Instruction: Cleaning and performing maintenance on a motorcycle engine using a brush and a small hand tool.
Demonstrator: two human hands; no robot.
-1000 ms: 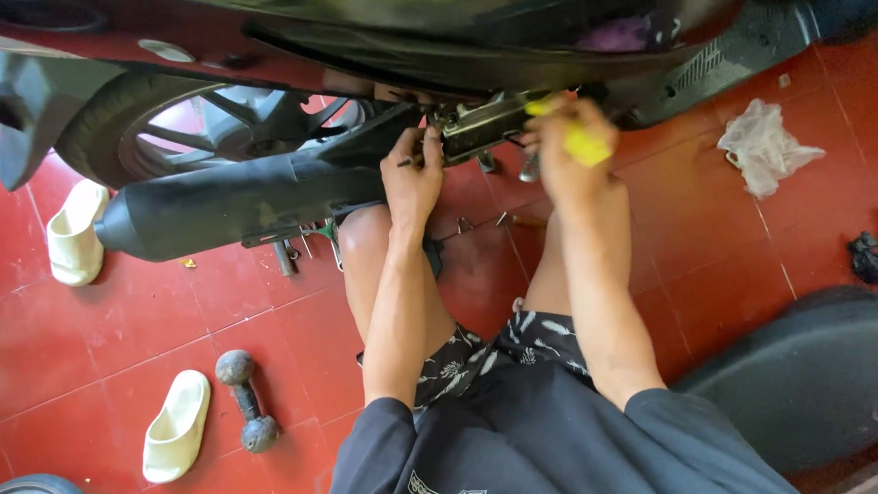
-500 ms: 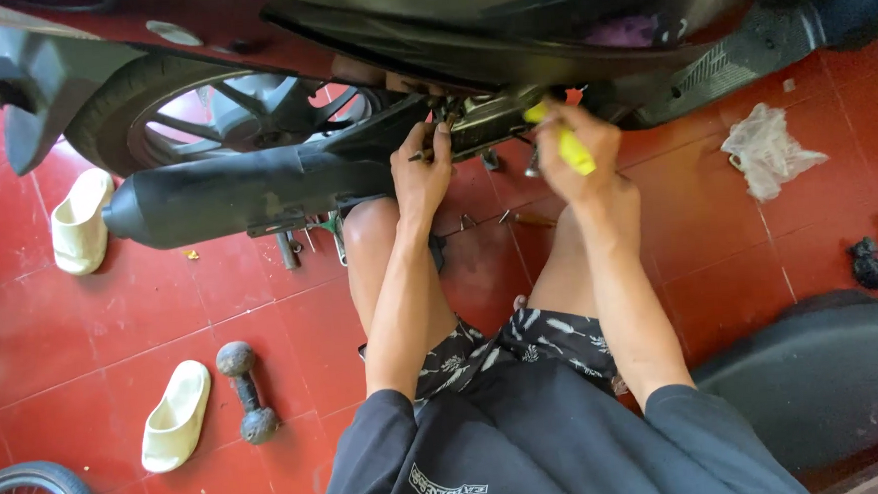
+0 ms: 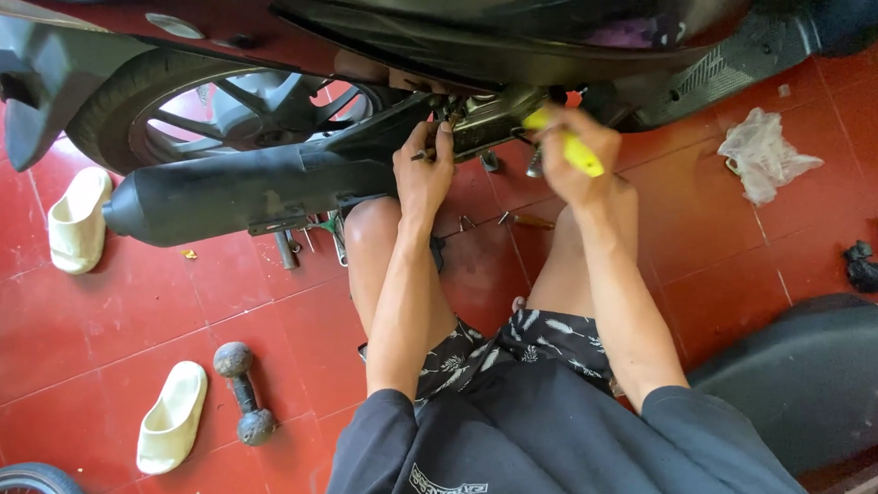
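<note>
Both hands are up under the scooter, right at the metal bracket (image 3: pixel 483 124) beside the rear wheel (image 3: pixel 221 108); the left hand (image 3: pixel 423 173) has its fingers curled and pressed onto the fittings at the bracket's left end, seemingly steadying a small dark bolt or tool there, though what exactly it pinches is too small to tell; the right hand (image 3: pixel 580 159) is wrapped tight round the yellow-handled screwdriver (image 3: pixel 569 145), its handle angled across the palm and its tip hidden against the bracket.

As for progress, this reads as mid-job; the black exhaust muffler (image 3: pixel 246 192) hangs in place along the wheel, so nothing big is off the machine here; yet loose small metal parts (image 3: pixel 518 218) lie on the red tiled floor (image 3: pixel 111 294) just below the hands, which suggests some fasteners are already out; how many remain in the bracket cannot be made out.

Around the work: a white rag (image 3: pixel 765 155) lies to the right; two cream slippers and a small dumbbell (image 3: pixel 243 393) sit well off to the left; a black seat panel (image 3: pixel 826 377) rests at the person's right side.
</note>
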